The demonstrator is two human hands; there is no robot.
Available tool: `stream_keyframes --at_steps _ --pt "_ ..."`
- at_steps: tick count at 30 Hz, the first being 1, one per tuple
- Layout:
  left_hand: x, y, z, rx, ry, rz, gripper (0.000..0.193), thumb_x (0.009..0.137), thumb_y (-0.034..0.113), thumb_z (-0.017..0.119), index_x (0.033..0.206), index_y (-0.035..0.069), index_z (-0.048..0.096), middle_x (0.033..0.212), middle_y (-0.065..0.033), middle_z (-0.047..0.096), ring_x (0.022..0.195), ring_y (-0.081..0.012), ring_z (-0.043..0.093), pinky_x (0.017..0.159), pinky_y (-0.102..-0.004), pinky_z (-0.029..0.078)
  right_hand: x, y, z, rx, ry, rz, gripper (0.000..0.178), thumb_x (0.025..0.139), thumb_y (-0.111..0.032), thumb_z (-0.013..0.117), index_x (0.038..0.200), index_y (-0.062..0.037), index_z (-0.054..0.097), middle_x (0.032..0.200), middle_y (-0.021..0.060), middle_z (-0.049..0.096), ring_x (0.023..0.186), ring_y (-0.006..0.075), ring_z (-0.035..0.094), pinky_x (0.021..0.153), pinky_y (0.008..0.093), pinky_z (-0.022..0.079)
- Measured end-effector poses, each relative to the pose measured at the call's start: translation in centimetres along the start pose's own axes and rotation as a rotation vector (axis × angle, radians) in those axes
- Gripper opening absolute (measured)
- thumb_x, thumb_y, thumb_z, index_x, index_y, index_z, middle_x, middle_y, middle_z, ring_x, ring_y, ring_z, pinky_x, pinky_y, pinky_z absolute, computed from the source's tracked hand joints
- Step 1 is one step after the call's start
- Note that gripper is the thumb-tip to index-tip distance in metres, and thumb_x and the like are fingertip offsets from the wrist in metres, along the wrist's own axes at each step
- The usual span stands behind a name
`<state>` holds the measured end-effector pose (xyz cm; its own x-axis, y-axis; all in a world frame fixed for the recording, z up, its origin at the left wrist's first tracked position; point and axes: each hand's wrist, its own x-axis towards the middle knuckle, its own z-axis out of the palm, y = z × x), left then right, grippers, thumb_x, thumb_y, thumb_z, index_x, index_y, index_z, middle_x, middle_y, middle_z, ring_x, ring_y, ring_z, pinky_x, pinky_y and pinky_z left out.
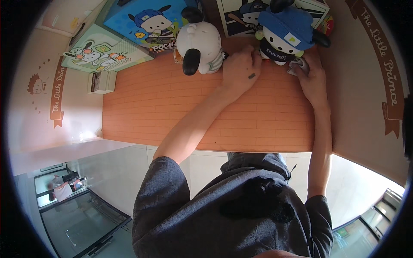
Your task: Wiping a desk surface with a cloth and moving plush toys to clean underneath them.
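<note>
My right hand (313,81) is closed around a crumpled grey-white cloth (300,66), beside the foot of a dog figure (282,33) in a blue cap and black top. Against that figure's other side lies my left hand (241,69), back up. Its fingertips are bent away and partly hidden, so I cannot tell whether they grip the figure. Just left of my left hand stands a white dog figure (200,45) with black ears, its head turned sideways. Both figures stand upright on a shelf board (172,96) with an orange-brown plank pattern.
A blue box (144,21) with a cartoon dog and a pale green box (107,53) stand at the back left. Near them is a small white box (103,82). Behind the capped figure leans a framed picture (236,17). Printed side walls (365,81) enclose the shelf.
</note>
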<state>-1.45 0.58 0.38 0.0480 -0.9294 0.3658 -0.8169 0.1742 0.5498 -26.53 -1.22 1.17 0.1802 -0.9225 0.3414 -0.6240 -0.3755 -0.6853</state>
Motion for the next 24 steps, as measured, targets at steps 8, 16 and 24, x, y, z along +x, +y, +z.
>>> stream_keyframes --at_steps 8,16,24 --pt "0.0 -0.3 -0.5 -0.046 -0.008 -0.015 0.026 0.107 0.027 0.060 0.107 0.004 0.072 0.074 -0.0209 0.074 0.070 -0.0488 0.069 0.065 -0.0526 0.054 0.4 -0.7 0.2 0.173 0.218 0.032 0.050 0.092 -0.002 0.077 0.141 -0.0037 0.067 0.134 0.0144 0.072 0.114 0.0326 0.068 0.104 0.0404 0.055" --pt "0.1 0.0 -0.1 0.008 0.037 0.045 0.023 0.105 0.024 0.060 0.095 0.004 0.066 0.074 -0.0216 0.073 0.065 -0.0461 0.069 0.059 -0.0516 0.054 1.4 1.5 1.7 0.089 0.440 0.081 0.050 0.096 -0.007 0.078 0.144 -0.0040 0.065 0.133 0.0143 0.072 0.115 0.0331 0.070 0.104 0.0393 0.056" --pt "-0.1 -0.3 -0.2 -0.016 0.039 0.027 0.024 0.106 0.025 0.060 0.095 0.005 0.067 0.073 -0.0212 0.073 0.065 -0.0461 0.070 0.059 -0.0515 0.054 0.8 0.3 2.6 -0.134 0.271 -0.074 0.045 0.100 -0.012 0.075 0.143 -0.0043 0.065 0.130 0.0150 0.075 0.110 0.0330 0.073 0.099 0.0393 0.058"
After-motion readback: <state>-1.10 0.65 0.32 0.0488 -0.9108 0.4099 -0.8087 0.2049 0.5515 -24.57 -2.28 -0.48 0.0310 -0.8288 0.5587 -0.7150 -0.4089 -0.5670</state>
